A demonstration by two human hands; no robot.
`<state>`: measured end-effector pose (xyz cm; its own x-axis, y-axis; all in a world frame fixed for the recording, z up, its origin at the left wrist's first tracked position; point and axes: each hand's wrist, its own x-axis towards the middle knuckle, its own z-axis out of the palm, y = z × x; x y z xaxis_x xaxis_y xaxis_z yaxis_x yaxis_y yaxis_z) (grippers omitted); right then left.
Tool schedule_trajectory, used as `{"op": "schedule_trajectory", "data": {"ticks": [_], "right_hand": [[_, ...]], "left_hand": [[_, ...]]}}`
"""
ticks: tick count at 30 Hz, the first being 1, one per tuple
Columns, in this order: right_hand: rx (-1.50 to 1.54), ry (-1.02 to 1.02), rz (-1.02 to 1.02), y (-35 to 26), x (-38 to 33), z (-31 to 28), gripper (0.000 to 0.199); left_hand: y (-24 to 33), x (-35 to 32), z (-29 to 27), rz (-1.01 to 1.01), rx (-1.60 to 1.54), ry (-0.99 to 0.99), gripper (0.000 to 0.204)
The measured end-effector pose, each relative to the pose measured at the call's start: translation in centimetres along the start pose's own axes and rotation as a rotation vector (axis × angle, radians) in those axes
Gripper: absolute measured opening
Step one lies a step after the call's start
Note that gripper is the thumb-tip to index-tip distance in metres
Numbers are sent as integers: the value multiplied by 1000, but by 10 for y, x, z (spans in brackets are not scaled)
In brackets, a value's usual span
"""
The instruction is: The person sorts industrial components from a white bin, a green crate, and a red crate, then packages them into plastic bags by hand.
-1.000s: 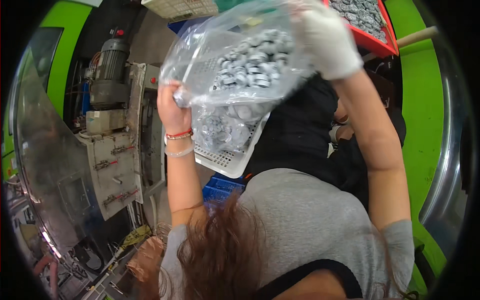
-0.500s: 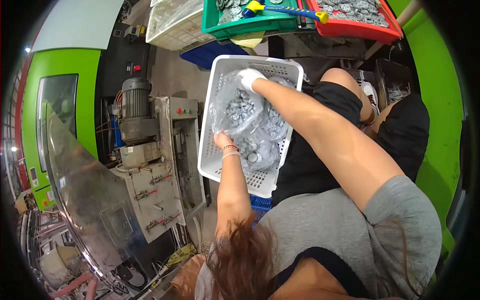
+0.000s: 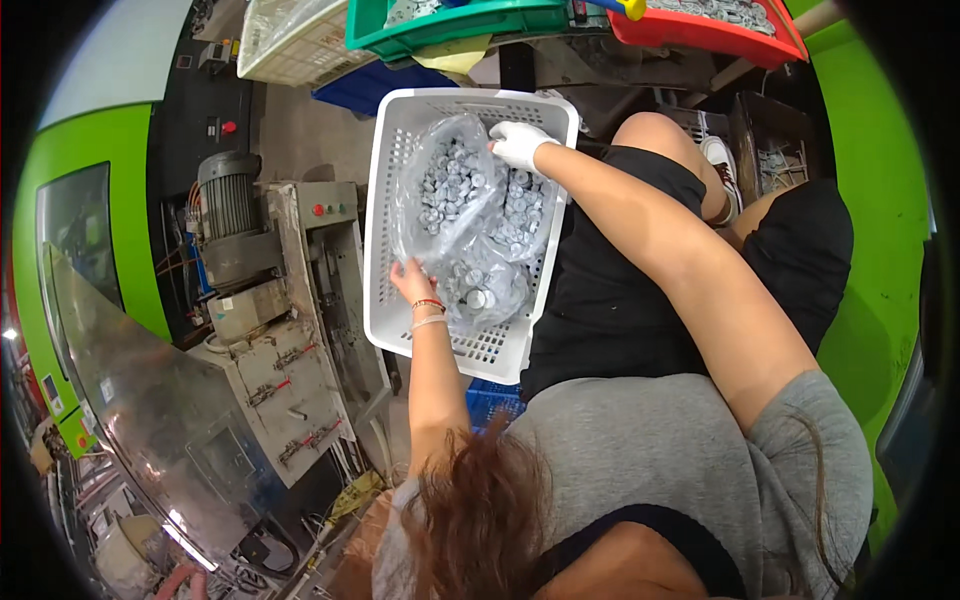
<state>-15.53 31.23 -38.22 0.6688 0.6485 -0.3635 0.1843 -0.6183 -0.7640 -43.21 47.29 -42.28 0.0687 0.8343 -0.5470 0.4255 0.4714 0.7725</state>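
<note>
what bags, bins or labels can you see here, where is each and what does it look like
Clear plastic bag: in the white basket, full of small grey round parts, held by both hands.
White basket: on the lap, rectangular, perforated.
Green bin: top centre, holds parts.
Red bin: top right, holds grey parts.
Labels or screens: none clear enough to tell.

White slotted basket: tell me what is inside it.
The white slotted basket holds a clear plastic bag of small round metal parts, gripped by both hands. The bag covers most of the basket floor.
</note>
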Motion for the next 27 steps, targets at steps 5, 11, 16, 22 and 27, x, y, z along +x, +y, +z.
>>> {"op": "schedule_trajectory", "data": {"ticks": [5,11,16,22,27], "right_hand": [[184,-80,-366,-34,-75,-12,38],[-40,167,-603,-84,-204,-45,38],[-13,167,-553,-97,-244,-71,35],[142,318,-648,-103,-270,-89,38],[339,313,-641,-107,-284,-91,43]], "left_hand": [[56,-115,20,171,-248,-254,34],[101,-223,59,-138,-577,-868,47],[110,-258,52,150,-703,-1044,54],[122,-264,33,821,-393,-1086,41],[127,-277,23,1000,-266,-1041,26]]}}
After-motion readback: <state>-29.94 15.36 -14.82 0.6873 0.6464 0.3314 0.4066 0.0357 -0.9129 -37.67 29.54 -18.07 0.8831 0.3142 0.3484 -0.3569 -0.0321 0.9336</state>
